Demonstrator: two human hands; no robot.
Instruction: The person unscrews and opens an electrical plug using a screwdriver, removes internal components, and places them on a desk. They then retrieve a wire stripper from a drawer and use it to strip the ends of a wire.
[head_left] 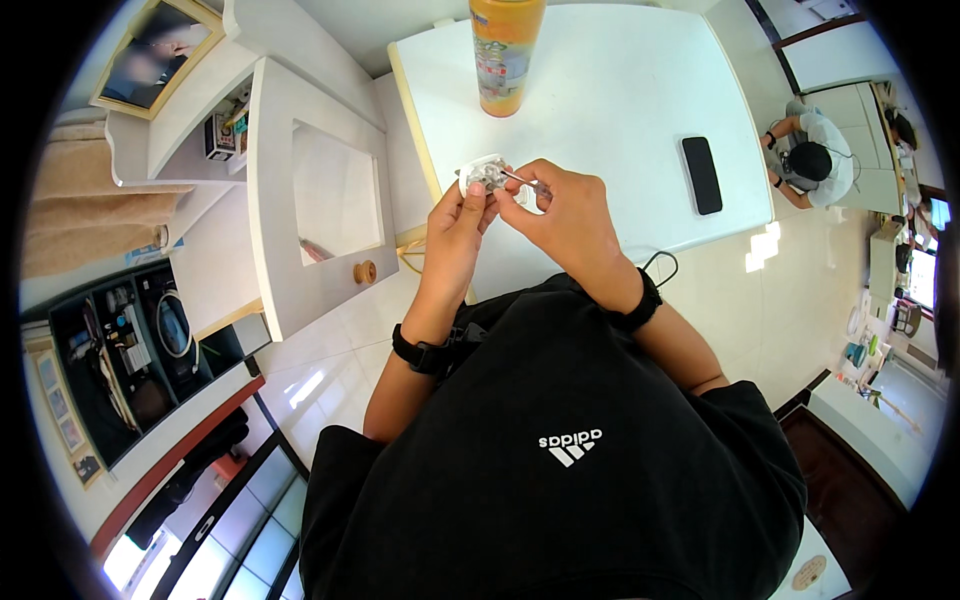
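Over the near left part of the table, my left hand (pixel 458 222) is closed around a small white plastic device (pixel 483 176), its thumb on the near side. Grey, metallic-looking parts show on its face; its exact kind is too small to make out. My right hand (pixel 570 215) grips what looks like a small screwdriver (pixel 520 180), with the thin metal shaft pointing left onto the device. Both hands almost meet, and their fingers hide the device's lower edge and part of the handle.
On the white table (pixel 600 70) stand an orange can (pixel 508 60) at the far side and a black phone (pixel 701 176) lying at the right. An open white cabinet door (pixel 270 200) with a wooden knob is at the left. Another person (pixel 815 160) sits at the far right.
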